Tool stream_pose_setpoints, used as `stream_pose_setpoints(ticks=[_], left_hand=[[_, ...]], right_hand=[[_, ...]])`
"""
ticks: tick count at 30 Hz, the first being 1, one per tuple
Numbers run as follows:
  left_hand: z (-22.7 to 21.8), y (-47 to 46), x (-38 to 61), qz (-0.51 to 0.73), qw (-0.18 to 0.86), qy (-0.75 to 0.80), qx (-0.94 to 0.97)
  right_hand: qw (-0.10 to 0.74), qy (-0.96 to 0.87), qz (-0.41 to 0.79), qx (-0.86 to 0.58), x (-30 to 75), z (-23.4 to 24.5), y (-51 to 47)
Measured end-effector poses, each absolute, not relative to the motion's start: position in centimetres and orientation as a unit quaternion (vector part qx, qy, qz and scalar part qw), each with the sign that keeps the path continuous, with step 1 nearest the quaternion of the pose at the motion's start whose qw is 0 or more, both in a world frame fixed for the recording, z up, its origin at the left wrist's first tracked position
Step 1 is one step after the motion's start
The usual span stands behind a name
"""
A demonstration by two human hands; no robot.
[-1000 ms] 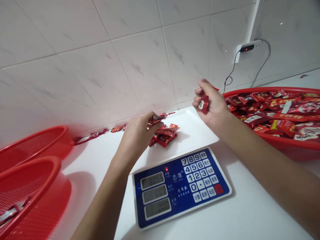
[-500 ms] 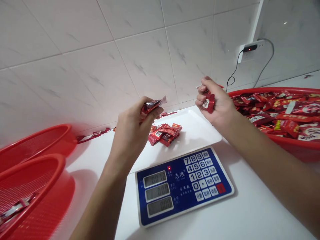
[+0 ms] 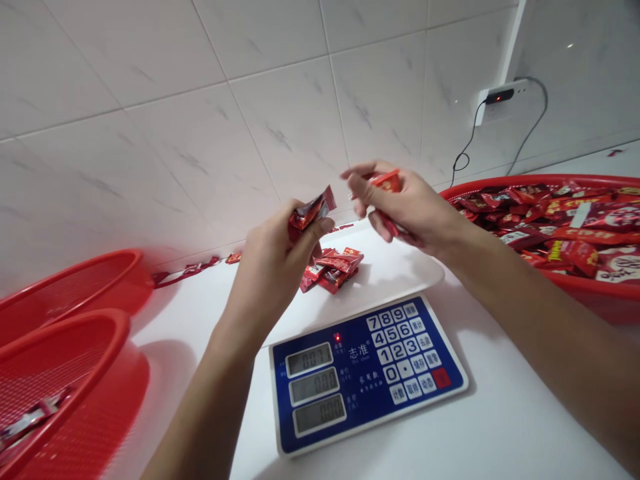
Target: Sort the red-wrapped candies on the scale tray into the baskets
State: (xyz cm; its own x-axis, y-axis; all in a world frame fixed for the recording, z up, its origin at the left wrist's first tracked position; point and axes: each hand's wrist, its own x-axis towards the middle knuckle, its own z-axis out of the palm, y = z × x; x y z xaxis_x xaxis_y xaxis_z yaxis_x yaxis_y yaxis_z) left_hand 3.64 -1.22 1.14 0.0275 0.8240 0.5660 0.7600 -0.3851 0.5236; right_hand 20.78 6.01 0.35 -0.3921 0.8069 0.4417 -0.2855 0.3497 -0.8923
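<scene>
The left hand [image 3: 273, 277] is raised above the weighing platform, with its fingers [image 3: 314, 233] curled closed around a glossy red wrapped packet [image 3: 309, 210]; the upper end of the packet stands clear of the grip. The right hand [image 3: 405, 207] is held out toward the left hand, and its fingers [image 3: 363, 188] are pinched almost shut on at least one red wrapper [image 3: 387, 181] (the exact count is hidden by the fingers). The two hands are near each other but not touching.

A small loose pile of red packets [image 3: 330, 270] lies on the white platform [image 3: 400, 267] of a blue-faced electronic scale [image 3: 365, 373], directly below the left hand. The scale shows three lit displays, and their digits are too small to verify. A large red basket [image 3: 550, 179] heaped with similar packets [image 3: 575, 230] stands to the right of the scale. Two red mesh baskets [image 3: 75, 283] sit at the left, one overlapping the other, and a silver-and-red wrapper [image 3: 30, 417] lies in the nearer one. A strip of red wrappers [image 3: 187, 270] lies along the foot of the white tiled wall [image 3: 250, 100]. A plugged-in wall socket [image 3: 500, 99] is mounted above the large basket.
</scene>
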Motion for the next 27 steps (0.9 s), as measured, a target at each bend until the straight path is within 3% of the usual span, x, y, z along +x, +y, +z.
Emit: stream_pose_setpoints(ticks=[2,4,7,12,18,21,25,27], left_hand=[[1.1,-1.4,3.8,0.415,0.080,0.533,0.733],[1.1,-1.5,3.9,0.411,0.127,0.513,0.743],[0.9,-1.5,3.7,0.403,0.136,0.518,0.742],[0.1,-0.7,3.3,0.291,0.034,0.566,0.771],[-0.7,-0.2,3.8,0.169,0.028,0.556,0.813],[-0.2,-0.4,3.8,0.224,-0.041,0.541,0.810],[0.6,-1.0,3.6,0.390,-0.232,0.480,0.751],[0.9,-1.7,3.9,0.477,-0.231,0.473,0.704]], right_hand=[[0.426,-0.716,0.522,-0.181,20.8,0.5,5.2],[0.400,-0.740,0.515,-0.166,20.7,0.6,4.7],[0.448,-0.724,0.497,-0.169,20.7,0.6,4.7],[0.534,-0.663,0.489,-0.189,21.1,0.7,5.6],[0.534,-0.619,0.534,-0.214,21.5,1.0,6.0],[0.541,-0.607,0.548,-0.197,21.2,1.1,5.8],[0.579,-0.565,0.559,-0.183,20.8,1.2,5.5],[0.585,-0.554,0.561,-0.190,20.7,1.3,5.2]])
